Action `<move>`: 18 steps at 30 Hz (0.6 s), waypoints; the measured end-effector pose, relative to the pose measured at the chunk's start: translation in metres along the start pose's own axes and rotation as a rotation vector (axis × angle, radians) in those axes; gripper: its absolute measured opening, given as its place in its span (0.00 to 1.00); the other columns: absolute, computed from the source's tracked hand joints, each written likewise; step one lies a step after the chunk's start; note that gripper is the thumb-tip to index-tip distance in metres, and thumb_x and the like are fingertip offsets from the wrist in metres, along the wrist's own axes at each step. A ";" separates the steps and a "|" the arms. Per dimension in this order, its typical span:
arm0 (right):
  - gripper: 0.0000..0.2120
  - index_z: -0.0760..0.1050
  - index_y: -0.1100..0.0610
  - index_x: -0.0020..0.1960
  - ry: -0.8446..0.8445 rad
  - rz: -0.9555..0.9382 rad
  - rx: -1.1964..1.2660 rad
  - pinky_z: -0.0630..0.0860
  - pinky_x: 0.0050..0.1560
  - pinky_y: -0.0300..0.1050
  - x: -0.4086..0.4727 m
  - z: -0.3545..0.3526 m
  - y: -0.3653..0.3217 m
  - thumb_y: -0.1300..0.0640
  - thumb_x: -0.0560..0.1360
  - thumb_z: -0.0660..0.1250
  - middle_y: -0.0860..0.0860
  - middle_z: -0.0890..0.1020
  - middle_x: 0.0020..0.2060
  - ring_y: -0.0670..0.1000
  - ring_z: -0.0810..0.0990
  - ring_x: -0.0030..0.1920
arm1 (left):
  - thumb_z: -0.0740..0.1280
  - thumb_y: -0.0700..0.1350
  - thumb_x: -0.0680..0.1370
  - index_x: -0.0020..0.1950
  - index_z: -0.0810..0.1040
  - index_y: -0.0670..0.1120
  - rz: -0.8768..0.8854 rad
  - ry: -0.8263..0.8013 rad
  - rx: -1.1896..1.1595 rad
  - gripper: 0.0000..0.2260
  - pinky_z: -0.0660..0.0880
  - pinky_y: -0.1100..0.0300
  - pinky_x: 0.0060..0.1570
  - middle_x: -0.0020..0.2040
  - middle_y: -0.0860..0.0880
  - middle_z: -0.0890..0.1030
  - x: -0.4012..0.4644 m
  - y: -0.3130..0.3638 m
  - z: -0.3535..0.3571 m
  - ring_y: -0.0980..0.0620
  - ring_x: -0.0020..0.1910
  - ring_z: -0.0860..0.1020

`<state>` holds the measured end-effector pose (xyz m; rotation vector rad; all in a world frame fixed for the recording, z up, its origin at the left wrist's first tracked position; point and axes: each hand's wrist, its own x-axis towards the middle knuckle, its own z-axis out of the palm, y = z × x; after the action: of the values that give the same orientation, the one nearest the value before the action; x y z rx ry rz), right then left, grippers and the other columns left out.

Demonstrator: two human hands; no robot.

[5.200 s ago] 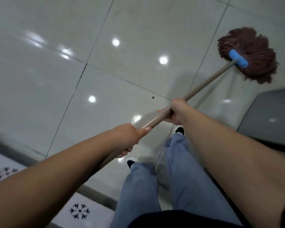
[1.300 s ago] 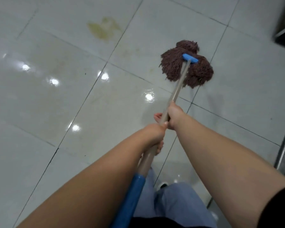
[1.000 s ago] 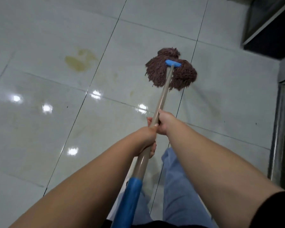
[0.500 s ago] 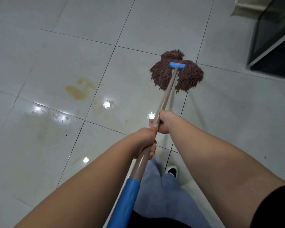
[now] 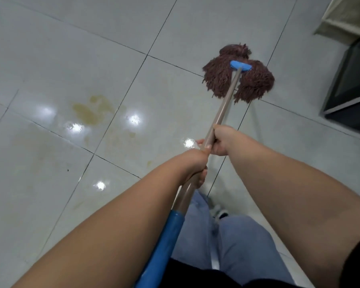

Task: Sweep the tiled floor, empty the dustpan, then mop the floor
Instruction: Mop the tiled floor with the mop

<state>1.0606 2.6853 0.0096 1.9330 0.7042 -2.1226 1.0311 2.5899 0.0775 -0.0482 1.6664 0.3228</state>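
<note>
1. With the mop (image 5: 238, 80) head down on the floor (image 5: 50, 59) at upper right, I read this as the mopping step.
2. Right hand (image 5: 220, 141) grips the handle (image 5: 221, 115); left hand (image 5: 192, 166) grips it just behind.
3. Yellow stain (image 5: 92, 110) lies well left of the head, unmopped.
4. Next call: swing the head left across it, pressing down.

the mop head (image 5: 220, 80) is dark reddish-brown yarn, topped by a bright blue clamp (image 5: 240, 66). the mop handle (image 5: 224, 107) is beige-tan, with a glossy blue grip sleeve (image 5: 166, 242) at its near end. the floor (image 5: 50, 48) is pale grey-white glossy tile crossed by dark grout lines, with a yellowish-brown stain (image 5: 92, 110) toward 9 o'clock of the mop head. the trousers (image 5: 243, 246) are faded light blue denim.
</note>
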 end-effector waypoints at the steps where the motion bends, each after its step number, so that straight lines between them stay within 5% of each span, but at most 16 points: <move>1: 0.15 0.66 0.67 0.56 -0.006 -0.013 -0.035 0.77 0.30 0.52 0.002 -0.007 -0.005 0.56 0.83 0.48 0.65 0.80 0.43 0.61 0.82 0.47 | 0.51 0.62 0.79 0.37 0.65 0.43 -0.010 -0.007 -0.016 0.24 0.65 0.73 0.19 0.14 0.51 0.64 0.001 0.005 0.005 0.57 0.10 0.62; 3: 0.17 0.67 0.66 0.64 -0.009 -0.045 -0.060 0.76 0.43 0.54 0.008 -0.023 -0.014 0.57 0.82 0.49 0.61 0.78 0.43 0.61 0.79 0.58 | 0.52 0.61 0.79 0.36 0.65 0.43 -0.036 -0.014 -0.041 0.23 0.65 0.74 0.19 0.13 0.51 0.63 0.002 0.010 0.015 0.56 0.10 0.61; 5: 0.18 0.66 0.64 0.66 -0.001 -0.087 -0.108 0.75 0.44 0.55 0.016 -0.034 -0.019 0.54 0.82 0.51 0.59 0.75 0.38 0.61 0.79 0.56 | 0.53 0.60 0.79 0.36 0.66 0.42 -0.036 0.001 -0.065 0.23 0.65 0.74 0.20 0.13 0.51 0.63 0.004 0.007 0.024 0.56 0.10 0.61; 10: 0.21 0.61 0.63 0.68 0.084 -0.110 -0.216 0.78 0.35 0.54 0.044 -0.046 -0.007 0.50 0.82 0.49 0.61 0.75 0.37 0.57 0.77 0.33 | 0.57 0.62 0.78 0.39 0.69 0.41 0.013 -0.059 -0.219 0.24 0.65 0.72 0.19 0.24 0.48 0.66 0.012 -0.016 0.051 0.57 0.11 0.63; 14: 0.20 0.63 0.65 0.67 0.142 -0.078 -0.359 0.74 0.15 0.41 0.049 -0.048 0.027 0.54 0.82 0.47 0.61 0.75 0.37 0.55 0.77 0.21 | 0.57 0.63 0.77 0.40 0.69 0.43 -0.013 -0.124 -0.344 0.23 0.66 0.71 0.21 0.25 0.49 0.67 0.001 -0.056 0.073 0.56 0.14 0.65; 18: 0.17 0.61 0.60 0.68 0.115 -0.085 -0.446 0.71 0.15 0.36 0.033 -0.039 0.068 0.56 0.82 0.48 0.58 0.72 0.31 0.52 0.72 0.26 | 0.57 0.64 0.77 0.39 0.69 0.44 -0.060 -0.114 -0.440 0.22 0.66 0.72 0.21 0.19 0.51 0.68 -0.020 -0.103 0.082 0.56 0.14 0.65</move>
<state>1.1206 2.6497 -0.0394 1.8087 1.1843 -1.7140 1.1359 2.5075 0.0717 -0.4001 1.4528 0.6300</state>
